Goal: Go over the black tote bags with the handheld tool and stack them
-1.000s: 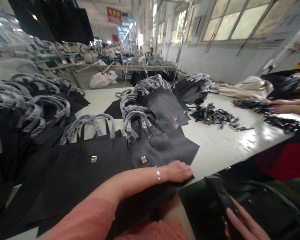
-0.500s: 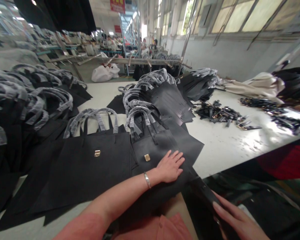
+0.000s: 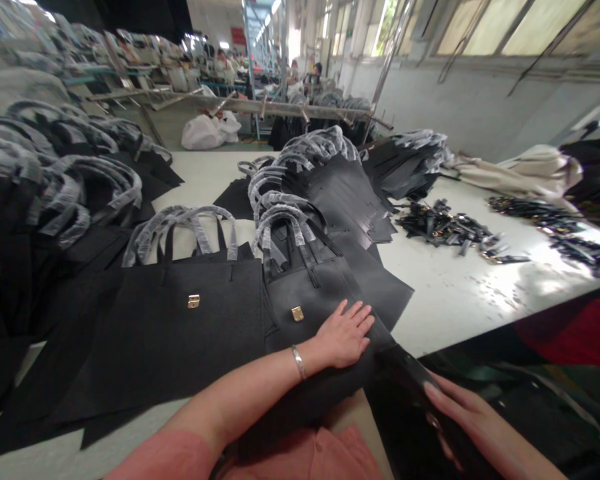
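Observation:
My left hand (image 3: 346, 335) lies flat, fingers stretched, on a black handbag (image 3: 310, 283) with a gold clasp plate (image 3: 297, 313) and plastic-wrapped handles. At the lower right, my right hand (image 3: 463, 403) grips the edge of a black leather bag piece (image 3: 405, 377), thumb on top and fingers behind it. This piece meets the handbag's right side; whether the two are joined I cannot tell. To the left rests another black handbag (image 3: 180, 333) with a gold clasp (image 3: 193, 301), on top of further black pieces.
Stacked black bags with wrapped handles (image 3: 100, 177) fill the table's left. Another stack (image 3: 337, 193) stands beyond my left hand. Small black straps with gold fittings (image 3: 445, 223) lie in piles on the white table (image 3: 430, 313). Beige cloth (image 3: 530, 173) sits at the far right.
The camera view has shifted slightly, so the table sits a little higher. My left hand stays flat on the handbag, and my right hand keeps its grip on the black piece.

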Tool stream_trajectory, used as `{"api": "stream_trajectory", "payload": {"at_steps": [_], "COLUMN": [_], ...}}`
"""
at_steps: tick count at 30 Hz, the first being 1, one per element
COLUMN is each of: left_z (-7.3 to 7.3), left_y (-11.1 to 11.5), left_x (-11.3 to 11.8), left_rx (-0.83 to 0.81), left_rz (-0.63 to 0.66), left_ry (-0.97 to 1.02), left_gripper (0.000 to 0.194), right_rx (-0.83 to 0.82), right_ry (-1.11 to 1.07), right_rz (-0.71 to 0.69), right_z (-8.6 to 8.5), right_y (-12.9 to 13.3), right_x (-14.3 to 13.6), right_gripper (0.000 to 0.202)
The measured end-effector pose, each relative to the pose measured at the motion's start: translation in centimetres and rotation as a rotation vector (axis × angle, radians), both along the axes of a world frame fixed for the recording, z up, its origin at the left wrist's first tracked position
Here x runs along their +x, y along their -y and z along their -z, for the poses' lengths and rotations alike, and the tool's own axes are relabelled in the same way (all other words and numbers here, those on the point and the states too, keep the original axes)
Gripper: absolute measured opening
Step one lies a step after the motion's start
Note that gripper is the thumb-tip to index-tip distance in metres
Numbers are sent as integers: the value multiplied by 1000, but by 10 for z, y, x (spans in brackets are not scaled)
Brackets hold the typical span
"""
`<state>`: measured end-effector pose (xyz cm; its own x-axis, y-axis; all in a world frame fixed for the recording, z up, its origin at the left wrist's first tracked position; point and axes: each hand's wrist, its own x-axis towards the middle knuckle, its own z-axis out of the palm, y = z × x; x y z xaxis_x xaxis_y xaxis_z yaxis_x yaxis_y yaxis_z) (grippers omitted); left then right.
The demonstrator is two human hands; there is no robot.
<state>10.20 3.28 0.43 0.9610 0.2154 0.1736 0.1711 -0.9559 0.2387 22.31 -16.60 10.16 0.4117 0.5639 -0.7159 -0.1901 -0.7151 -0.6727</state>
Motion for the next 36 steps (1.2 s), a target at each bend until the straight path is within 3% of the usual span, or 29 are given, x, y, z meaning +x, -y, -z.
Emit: {"api": "stream_trajectory", "payload": {"at_steps": [5, 9, 14, 20, 26, 30, 33, 36], "left_z": [-1, -3, -5, -8, -8, -9, -8, -8], "left_y": [-1, 0, 1, 2, 2, 1, 1, 1], "left_x": [0, 0, 0, 0, -1, -1, 0, 0], "left_rx": [-11, -2, 29, 54, 51, 50, 40, 33], "left_rz": [-4, -7, 2, -6, -6, 0, 6, -4], "left_ry": [11, 23, 27, -10, -18, -22, -17, -15], "left_gripper": [51, 47, 44, 44, 44, 44, 44, 44], "right_rx": [134, 92, -25, 60, -25, -19, 14, -17], "right_ry": [170, 168, -40, 123, -49, 16, 118, 56], "right_rz": [99, 182, 131, 122, 63, 64, 117, 115], "right_z": [-2, -17, -22, -19, -18, -9, -14, -18], "right_y": [-22, -3, 13, -8, 17, 8, -3, 4], "right_x": [14, 24, 12, 17, 12, 7, 11, 13], "right_gripper": [70, 73, 77, 70, 77, 76, 75, 84]}}
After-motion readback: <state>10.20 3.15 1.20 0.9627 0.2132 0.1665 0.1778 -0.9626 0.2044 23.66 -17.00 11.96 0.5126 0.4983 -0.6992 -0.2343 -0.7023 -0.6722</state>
